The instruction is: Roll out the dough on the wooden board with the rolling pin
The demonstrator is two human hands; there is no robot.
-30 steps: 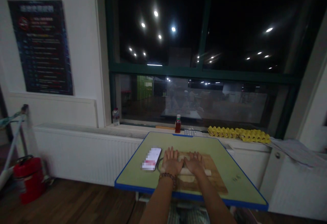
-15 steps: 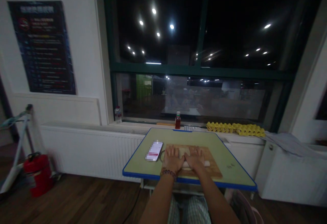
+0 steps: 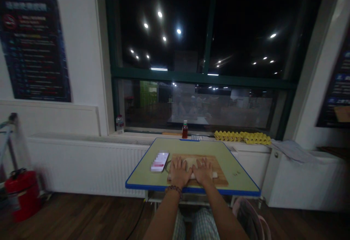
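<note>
Dark glass fills the window [image 3: 164, 97] ahead of me, with a white radiator [image 3: 87, 163] below it and a red fire extinguisher [image 3: 23, 196] on the floor to the left. On the sill stand 2 bottles: a clear bottle [image 3: 119, 124] at the left and a red-filled bottle [image 3: 185, 130] behind the table; yellow egg trays [image 3: 232, 136] lie farther right. Before me is a pale green table [image 3: 240, 180] edged in blue, with a phone [image 3: 160, 162] lying left of a wooden board [image 3: 220, 169].

On that board, a pale rolling pin [image 3: 214, 175] lies crosswise under my 2 hands. I have my left hand [image 3: 179, 174] and right hand [image 3: 203, 171] palm down over it, side by side, fingers extended forward rather than wrapped around it. Just beyond the pin, partly between my hands, lies a flat, pale sheet [image 3: 190, 162]. I wear a beaded bracelet [image 3: 174, 189] on my left wrist.
</note>
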